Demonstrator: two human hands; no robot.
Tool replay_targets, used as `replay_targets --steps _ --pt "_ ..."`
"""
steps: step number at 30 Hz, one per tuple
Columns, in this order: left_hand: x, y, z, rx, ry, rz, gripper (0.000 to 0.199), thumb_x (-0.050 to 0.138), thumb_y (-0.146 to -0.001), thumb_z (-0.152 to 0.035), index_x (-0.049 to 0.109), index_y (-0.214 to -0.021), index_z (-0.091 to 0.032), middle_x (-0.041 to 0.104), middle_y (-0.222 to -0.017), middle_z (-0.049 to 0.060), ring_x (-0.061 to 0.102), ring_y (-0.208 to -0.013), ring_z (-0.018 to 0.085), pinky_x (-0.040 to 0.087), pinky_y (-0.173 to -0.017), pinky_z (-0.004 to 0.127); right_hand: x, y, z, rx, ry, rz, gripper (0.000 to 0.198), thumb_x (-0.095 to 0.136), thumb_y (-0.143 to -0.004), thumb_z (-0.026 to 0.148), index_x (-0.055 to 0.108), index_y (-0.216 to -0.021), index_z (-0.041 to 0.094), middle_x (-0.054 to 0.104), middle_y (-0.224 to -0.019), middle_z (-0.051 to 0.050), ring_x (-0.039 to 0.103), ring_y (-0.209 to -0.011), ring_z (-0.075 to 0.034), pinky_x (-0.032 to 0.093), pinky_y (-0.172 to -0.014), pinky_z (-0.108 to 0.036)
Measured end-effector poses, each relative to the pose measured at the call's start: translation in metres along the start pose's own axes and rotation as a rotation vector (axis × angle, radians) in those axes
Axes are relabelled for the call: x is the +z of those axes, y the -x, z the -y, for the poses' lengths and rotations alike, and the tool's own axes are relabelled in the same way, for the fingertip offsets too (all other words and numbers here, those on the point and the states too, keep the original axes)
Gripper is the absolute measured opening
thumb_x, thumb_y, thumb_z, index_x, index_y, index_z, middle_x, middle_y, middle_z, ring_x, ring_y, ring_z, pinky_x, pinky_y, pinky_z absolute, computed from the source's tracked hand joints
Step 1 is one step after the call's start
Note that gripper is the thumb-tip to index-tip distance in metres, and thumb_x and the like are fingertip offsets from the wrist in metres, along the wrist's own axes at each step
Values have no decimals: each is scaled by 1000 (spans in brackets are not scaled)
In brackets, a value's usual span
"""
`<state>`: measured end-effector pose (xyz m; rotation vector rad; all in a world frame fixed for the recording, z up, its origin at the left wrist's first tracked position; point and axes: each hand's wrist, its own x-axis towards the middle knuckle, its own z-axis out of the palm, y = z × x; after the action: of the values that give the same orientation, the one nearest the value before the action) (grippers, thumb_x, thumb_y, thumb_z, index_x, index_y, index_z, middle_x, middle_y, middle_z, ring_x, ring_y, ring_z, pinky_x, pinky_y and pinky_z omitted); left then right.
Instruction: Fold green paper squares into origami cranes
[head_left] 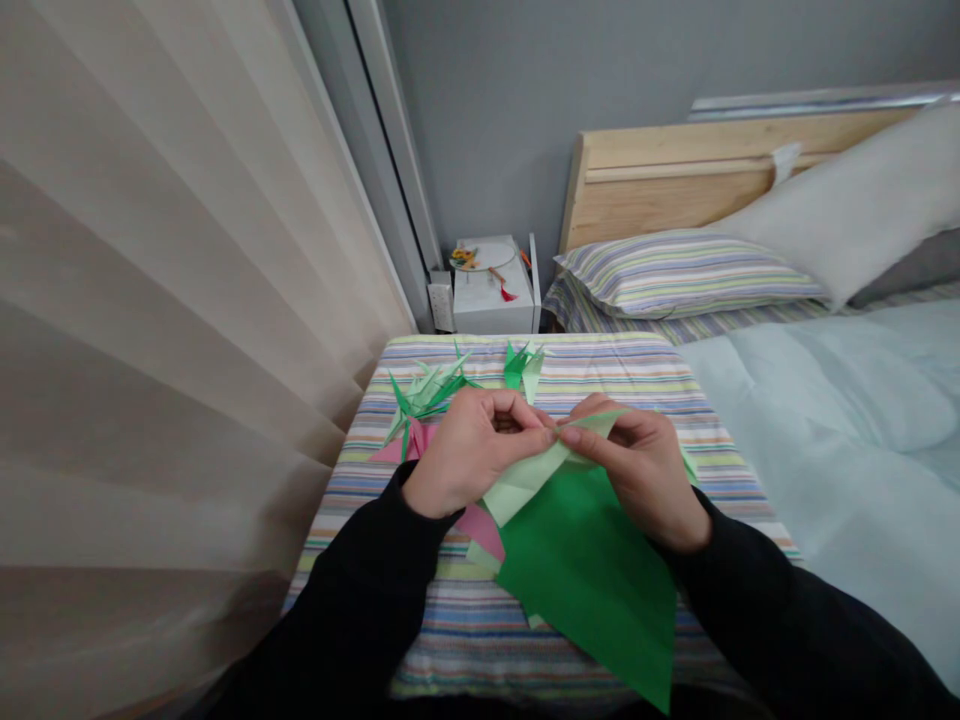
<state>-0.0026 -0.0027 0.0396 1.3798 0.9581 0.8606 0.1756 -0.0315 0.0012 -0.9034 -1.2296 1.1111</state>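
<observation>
A folded sheet of light green paper [527, 484] is held up between my two hands, above the table. My left hand [484, 440] pinches it with thumb and fingers near its middle. Close beside, almost tip to tip, my right hand [637, 455] pinches the same paper. Beneath lies a dark green paper sheet [592, 570], flat on the striped cloth. A pink paper [480, 528] and pale green corners show from under it. Folded green paper cranes [431, 390] are heaped beyond my left hand, with a pink folded piece [409, 445] by them.
A striped cloth [352, 540] covers the table. Two more green folded pieces [523, 370] stand near its far edge. Behind is a white bedside cabinet [487, 305]. A curtain [187, 350] hangs at left; a bed with a pale blue quilt [840, 430] is at right.
</observation>
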Motion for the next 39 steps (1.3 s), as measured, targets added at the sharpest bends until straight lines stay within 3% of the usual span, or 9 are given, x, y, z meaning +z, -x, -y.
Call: replay_targets --steps 6,12,25,32,36,39 --pt "1 0 -3 -6 -58 -6 16 78 -72 -20 67 -62 -15 75 -78 3 68 -71 14 52 -70 27 3 1 1 21 38 -100 24 85 -74 25 69 -57 21 59 -62 2 52 -60 -12 41 -56 -27" --pt "2 -1 -2 -22 -84 3 17 77 -72 -20 65 -61 -16 76 -80 4 70 -74 16 56 -75 32 2 0 -3 -4 33 -189 21 85 -72 22 69 -60 21 58 -63 3 50 -59 -11 40 -55 -27" --pt "2 -1 0 -10 -125 21 18 77 -72 -18 65 -59 -18 77 -79 5 72 -77 19 56 -73 32 -2 -2 -13 -103 9 -273 35 85 -75 23 54 -58 21 53 -65 3 47 -63 -13 38 -58 -29" --pt "2 -1 1 -13 -119 20 18 77 -71 -16 65 -57 -18 76 -75 5 72 -80 20 56 -74 34 -6 -6 -10 -142 -1 -295 44 76 -87 26 51 -52 21 44 -54 4 41 -56 -11 37 -59 -29" --pt "-2 -1 2 -28 -93 -3 17 79 -70 -19 66 -59 -17 77 -80 6 73 -79 20 57 -76 35 -11 -10 -7 -125 -66 -385 44 68 -94 40 48 -59 22 45 -59 4 44 -54 -12 41 -56 -28" --pt "-4 -1 4 -26 -76 -21 17 80 -70 -22 66 -60 -17 77 -80 6 73 -80 20 56 -78 35 -10 -8 -6 -180 -67 -398 26 68 -93 39 57 -76 23 54 -72 2 52 -61 -13 46 -61 -29"
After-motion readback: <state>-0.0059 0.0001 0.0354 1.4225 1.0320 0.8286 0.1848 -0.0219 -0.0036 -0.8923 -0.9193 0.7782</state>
